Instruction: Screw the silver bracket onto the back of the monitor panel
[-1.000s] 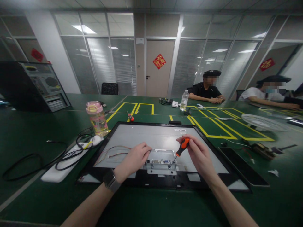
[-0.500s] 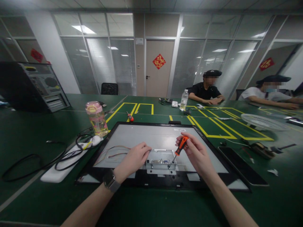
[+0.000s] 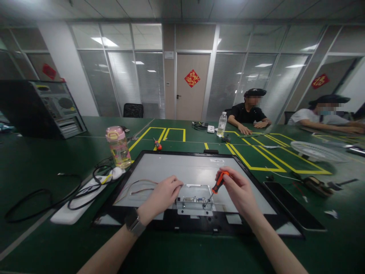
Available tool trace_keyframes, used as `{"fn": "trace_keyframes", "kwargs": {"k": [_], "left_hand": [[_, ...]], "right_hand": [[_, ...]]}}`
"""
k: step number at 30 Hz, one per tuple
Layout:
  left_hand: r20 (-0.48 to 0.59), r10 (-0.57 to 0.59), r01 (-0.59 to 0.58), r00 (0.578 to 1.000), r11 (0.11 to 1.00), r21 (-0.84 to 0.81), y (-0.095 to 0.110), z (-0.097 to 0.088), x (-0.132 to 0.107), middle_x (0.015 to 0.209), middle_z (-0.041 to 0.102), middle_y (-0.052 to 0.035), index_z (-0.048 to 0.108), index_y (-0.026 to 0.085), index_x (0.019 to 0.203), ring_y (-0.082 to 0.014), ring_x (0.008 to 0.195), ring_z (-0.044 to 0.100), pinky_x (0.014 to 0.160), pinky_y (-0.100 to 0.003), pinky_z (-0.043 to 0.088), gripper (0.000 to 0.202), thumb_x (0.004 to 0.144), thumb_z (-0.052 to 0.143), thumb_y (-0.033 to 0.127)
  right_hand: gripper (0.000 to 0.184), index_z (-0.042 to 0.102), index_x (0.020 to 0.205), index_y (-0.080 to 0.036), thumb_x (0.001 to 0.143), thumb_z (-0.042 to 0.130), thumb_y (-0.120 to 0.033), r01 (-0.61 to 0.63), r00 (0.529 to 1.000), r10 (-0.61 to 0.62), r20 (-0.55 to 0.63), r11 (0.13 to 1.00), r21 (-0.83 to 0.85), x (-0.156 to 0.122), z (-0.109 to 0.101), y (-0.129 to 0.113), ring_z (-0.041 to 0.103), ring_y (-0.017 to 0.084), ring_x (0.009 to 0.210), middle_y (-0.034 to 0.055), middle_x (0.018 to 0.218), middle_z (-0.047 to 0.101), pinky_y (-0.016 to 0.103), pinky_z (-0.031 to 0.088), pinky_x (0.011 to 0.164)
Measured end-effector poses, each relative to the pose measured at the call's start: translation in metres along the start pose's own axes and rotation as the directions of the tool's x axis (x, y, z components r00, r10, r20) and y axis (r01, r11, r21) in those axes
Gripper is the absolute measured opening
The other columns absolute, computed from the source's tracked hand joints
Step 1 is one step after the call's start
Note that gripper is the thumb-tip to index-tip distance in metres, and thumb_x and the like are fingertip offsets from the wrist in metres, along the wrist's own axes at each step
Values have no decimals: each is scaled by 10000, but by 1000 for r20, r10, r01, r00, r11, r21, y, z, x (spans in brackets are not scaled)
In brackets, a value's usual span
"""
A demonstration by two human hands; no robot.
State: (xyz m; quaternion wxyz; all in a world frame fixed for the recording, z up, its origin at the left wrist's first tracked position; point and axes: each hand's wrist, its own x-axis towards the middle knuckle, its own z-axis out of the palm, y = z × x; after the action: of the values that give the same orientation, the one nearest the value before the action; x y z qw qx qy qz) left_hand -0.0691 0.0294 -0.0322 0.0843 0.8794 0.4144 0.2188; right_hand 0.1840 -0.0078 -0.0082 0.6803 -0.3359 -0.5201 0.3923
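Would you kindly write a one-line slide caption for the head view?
Right hand holds an orange-handled screwdriver to the metal bracket on a face-down monitor, left hand beside it.

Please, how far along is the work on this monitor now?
Done, it seems: the monitor lies face down with its metal back bare. In hand: the right hand holds an orange screwdriver, tip on the small metal bracket; the left hand rests at its left edge. Left: the bracket still sits on the panel, thin wires beside it.

Orange-and-black screwdriver [image 3: 217, 185] stands tilted, tip on the silver port bracket [image 3: 194, 198] of a face-down monitor [image 3: 182, 167] near the tabletop's front edge.
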Motion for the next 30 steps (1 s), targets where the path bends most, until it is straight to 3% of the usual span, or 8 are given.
{"fn": "trace_keyframes", "kwargs": {"k": [13,18,23,26,30], "left_hand": [[30,-11,12,999,1000,-11,2,-6,0,957,588,-40,628,211,1033,-161,852,596,777,-248,451,249,939,401,175],[33,-18,18,999,1000,-4,2,-5,1,963,590,-42,629,210,1034,-162,859,597,780,-250,456,252,938,399,171],[34,-16,16,999,1000,-10,2,-6,1,951,589,-43,629,205,1027,-157,850,594,778,-246,457,250,933,402,161],[30,-18,19,999,1000,-20,2,-6,1,944,588,-38,633,209,1020,-156,845,593,777,-247,458,249,937,400,177],[29,-15,17,999,999,-50,3,-7,0,960,593,-42,642,214,1041,-159,861,593,800,-253,459,262,936,403,189]], "right_hand": [[103,700,878,-235,849,630,-305,127,985,-113,131,987,-101,4,1,1,559,173,788,35,836,587,289,483,688],[131,705,899,-231,871,599,-302,168,980,-151,131,977,-129,2,-2,-1,583,184,796,48,856,601,302,494,696],[262,672,1116,-260,916,517,-327,122,982,-99,159,982,-146,-7,-4,-5,646,232,920,90,1113,657,380,508,822],[300,618,1200,-288,924,504,-309,114,985,-86,152,976,-187,-11,-2,-7,662,233,936,84,1144,664,402,516,838],[152,694,983,-261,854,613,-269,259,966,-245,86,903,-342,-8,2,-6,634,207,856,54,923,653,344,515,758]]}}
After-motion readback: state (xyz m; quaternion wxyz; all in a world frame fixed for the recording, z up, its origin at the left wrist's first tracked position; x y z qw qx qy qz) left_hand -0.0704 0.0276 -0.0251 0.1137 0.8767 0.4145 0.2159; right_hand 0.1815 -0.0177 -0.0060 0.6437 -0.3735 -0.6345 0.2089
